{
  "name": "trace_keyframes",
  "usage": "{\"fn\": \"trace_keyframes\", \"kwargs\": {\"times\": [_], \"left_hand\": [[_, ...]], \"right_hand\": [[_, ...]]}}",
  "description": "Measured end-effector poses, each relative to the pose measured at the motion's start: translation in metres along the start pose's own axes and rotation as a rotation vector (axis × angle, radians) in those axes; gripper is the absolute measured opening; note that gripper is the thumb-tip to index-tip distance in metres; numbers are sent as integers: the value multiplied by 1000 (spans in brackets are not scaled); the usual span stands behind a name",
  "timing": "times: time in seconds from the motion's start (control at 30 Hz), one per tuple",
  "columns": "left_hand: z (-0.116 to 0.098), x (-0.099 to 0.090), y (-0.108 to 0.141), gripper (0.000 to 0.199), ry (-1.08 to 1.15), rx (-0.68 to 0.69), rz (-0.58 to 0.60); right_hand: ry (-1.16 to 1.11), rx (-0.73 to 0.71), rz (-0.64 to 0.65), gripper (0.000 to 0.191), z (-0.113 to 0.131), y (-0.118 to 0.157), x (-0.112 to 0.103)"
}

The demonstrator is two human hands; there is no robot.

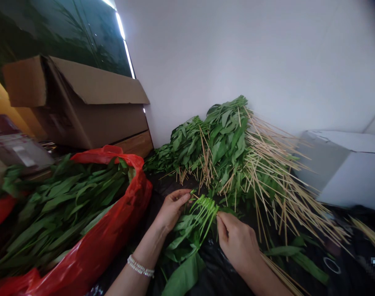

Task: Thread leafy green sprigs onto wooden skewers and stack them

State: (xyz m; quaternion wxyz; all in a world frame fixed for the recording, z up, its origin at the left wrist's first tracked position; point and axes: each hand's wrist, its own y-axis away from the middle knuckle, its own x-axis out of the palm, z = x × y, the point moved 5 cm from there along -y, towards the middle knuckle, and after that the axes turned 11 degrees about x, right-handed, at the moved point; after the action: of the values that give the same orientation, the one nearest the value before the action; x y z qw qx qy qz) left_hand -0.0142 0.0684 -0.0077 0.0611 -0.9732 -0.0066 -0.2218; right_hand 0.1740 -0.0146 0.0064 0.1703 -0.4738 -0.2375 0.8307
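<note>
Between my hands hangs a small bunch of green leafy stems [206, 209], its stem ends lined up along a thin wooden skewer and its leaves pointing down. My left hand [174, 209], with a beaded bracelet on the wrist, pinches the skewer's left end beside a stem tip. At the bunch's right side, my right hand [235, 236] is closed on the skewer's other end. Behind them, a large pile of skewered greens [227, 139] leans by the wall, with many bare skewer lengths [280, 176] sticking out to the right.
On the left, a red plastic bag [125, 218] holds loose leafy stems [66, 205]. An open cardboard box [97, 119] stands behind it. A white box [354, 172] is at the right. Loose skewers [280, 271] and leaves [307, 265] lie on the black sheet near my right forearm.
</note>
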Motion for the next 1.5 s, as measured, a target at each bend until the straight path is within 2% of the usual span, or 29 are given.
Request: {"fn": "trace_keyframes", "kwargs": {"times": [0.27, 0.47, 0.63, 0.73, 0.87, 1.0, 1.1, 1.2, 1.5], "left_hand": [[-1, 0, 0, 40, -25, -1, -11], [2, 4, 1, 38, -48, 0, 41], [1, 4, 3, 42, -28, -23, 31], [2, 5, 4, 39, -25, -61, 74], [4, 5, 4, 39, -80, -45, 119], [2, 0, 2, 46, -75, -61, 70], [-4, -5, -1, 53, -69, 0, -13], [-7, -6, -3, 66, -88, 30, -23], [2, -5, -2, 52, -105, 23, 43]], "right_hand": [[-7, -7, 2, 31, 1, -1, -1], [-4, 2, 30, 31, 1, -1, 0], [-28, -3, 25, 30, 1, 0, 0], [-50, -19, 16, 30, 1, 1, 1], [-46, -35, 6, 30, 0, 1, 2], [-41, -27, 5, 30, 0, 1, 3], [-47, -26, 1, 30, 0, 1, 2], [-48, -19, -1, 30, 0, 0, 1], [-30, 8, 12, 30, -2, 0, 3]]}}
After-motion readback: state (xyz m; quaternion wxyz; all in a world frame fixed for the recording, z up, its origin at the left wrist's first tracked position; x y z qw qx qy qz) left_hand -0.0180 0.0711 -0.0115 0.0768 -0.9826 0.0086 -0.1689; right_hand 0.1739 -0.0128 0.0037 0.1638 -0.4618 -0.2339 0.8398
